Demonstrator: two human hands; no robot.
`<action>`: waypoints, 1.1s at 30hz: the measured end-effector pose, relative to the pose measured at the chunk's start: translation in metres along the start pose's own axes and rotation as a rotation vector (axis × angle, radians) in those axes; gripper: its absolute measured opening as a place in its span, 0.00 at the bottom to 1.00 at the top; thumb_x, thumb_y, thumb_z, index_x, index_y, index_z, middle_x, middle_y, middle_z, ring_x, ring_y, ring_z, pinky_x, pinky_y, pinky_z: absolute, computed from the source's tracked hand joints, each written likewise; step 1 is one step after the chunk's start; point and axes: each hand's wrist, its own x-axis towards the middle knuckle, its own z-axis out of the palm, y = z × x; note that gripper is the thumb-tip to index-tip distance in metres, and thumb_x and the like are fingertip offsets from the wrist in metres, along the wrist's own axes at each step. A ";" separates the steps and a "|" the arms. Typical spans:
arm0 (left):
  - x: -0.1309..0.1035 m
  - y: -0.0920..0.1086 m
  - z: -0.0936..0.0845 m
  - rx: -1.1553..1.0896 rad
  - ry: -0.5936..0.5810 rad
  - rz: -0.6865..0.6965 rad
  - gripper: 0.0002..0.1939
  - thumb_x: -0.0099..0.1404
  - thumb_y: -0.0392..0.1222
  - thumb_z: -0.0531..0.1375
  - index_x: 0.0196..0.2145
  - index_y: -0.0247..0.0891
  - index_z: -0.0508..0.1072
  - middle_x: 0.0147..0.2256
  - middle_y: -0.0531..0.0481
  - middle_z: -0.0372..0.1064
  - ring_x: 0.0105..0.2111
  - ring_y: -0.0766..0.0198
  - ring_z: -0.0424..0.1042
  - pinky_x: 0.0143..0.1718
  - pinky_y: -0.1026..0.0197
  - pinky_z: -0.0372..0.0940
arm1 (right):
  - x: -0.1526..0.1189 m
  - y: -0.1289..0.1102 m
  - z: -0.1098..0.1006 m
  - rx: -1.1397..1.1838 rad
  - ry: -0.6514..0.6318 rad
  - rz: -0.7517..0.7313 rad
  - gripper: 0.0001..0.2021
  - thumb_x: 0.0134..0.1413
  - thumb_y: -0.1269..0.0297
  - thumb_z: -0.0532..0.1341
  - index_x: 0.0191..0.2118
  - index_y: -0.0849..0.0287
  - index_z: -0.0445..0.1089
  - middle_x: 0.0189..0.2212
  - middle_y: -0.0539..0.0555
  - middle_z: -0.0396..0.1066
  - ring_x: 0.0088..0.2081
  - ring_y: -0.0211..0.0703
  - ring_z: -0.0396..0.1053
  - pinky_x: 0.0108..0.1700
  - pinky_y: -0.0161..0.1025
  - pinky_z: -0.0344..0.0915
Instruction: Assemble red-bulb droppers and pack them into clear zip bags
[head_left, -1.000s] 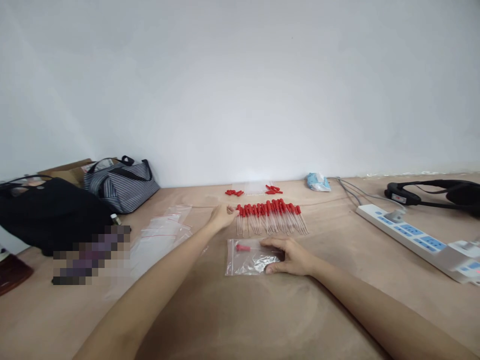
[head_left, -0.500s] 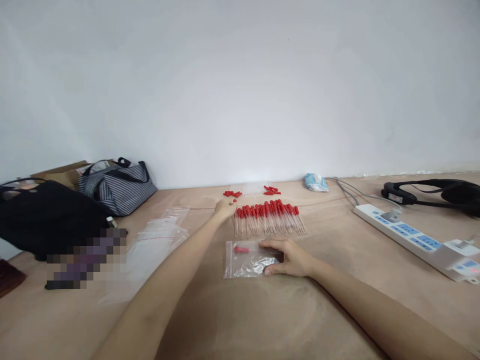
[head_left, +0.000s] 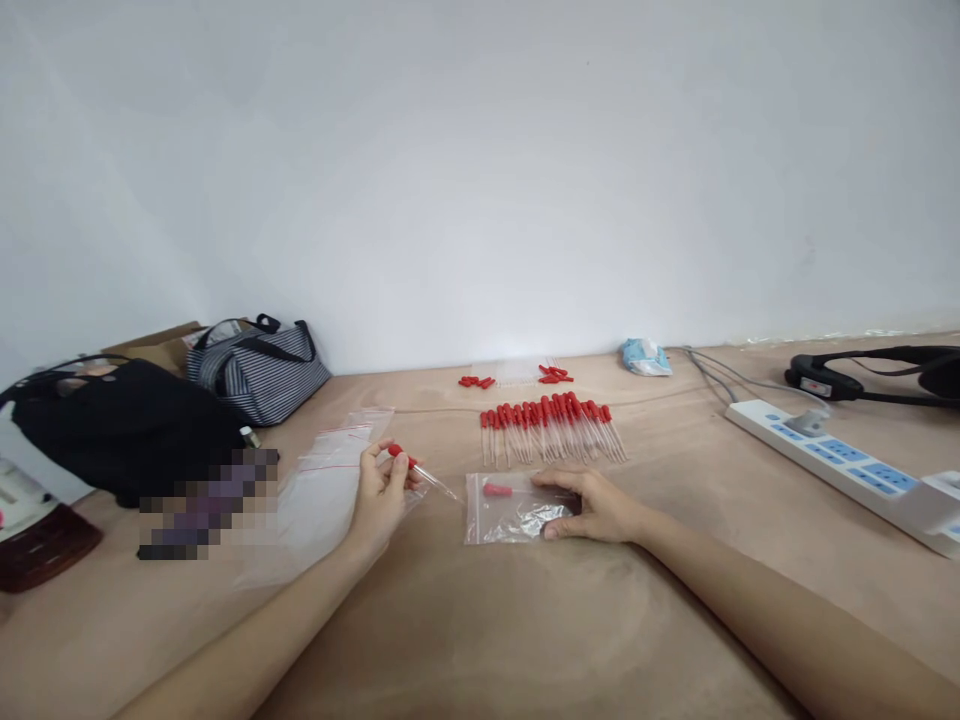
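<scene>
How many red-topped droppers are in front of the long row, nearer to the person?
2: first dropper in the left hand; second dropper inside the clear bag touched by the right hand, which may hide others.

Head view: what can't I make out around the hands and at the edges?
Head view: right end of the clear bag; covered by the right hand.
Head view: tip of the held dropper in the left hand; too fine to tell if it touches the bag.
Head view: exact count in the row of droppers; small and overlapping.
Head view: ends of power strip and black device; cut off by the right edge.
</scene>
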 end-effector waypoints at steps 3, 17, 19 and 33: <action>-0.004 0.000 0.002 -0.011 0.010 -0.019 0.21 0.49 0.48 0.60 0.38 0.40 0.56 0.24 0.57 0.69 0.20 0.70 0.67 0.23 0.66 0.63 | 0.000 -0.001 -0.001 0.007 -0.008 -0.011 0.32 0.38 0.46 0.62 0.49 0.61 0.64 0.45 0.60 0.67 0.46 0.50 0.64 0.47 0.46 0.60; -0.038 -0.001 0.024 -0.114 -0.192 -0.365 0.19 0.47 0.46 0.64 0.29 0.39 0.56 0.27 0.52 0.71 0.28 0.64 0.72 0.33 0.60 0.66 | 0.001 0.000 0.000 0.014 0.010 -0.014 0.34 0.37 0.46 0.63 0.49 0.63 0.64 0.44 0.60 0.67 0.45 0.49 0.64 0.46 0.44 0.61; -0.040 -0.001 0.025 -0.029 -0.279 -0.334 0.18 0.47 0.46 0.63 0.28 0.38 0.58 0.28 0.51 0.70 0.29 0.64 0.71 0.33 0.61 0.65 | 0.001 0.000 0.000 0.013 0.010 -0.016 0.34 0.37 0.46 0.63 0.49 0.62 0.64 0.43 0.60 0.67 0.44 0.48 0.64 0.46 0.44 0.61; -0.020 0.000 0.031 0.613 -0.689 0.059 0.07 0.50 0.41 0.57 0.23 0.37 0.73 0.23 0.52 0.67 0.22 0.67 0.62 0.24 0.67 0.57 | 0.001 -0.001 0.000 -0.004 0.010 -0.035 0.31 0.38 0.46 0.62 0.49 0.60 0.65 0.44 0.60 0.68 0.44 0.49 0.65 0.45 0.45 0.61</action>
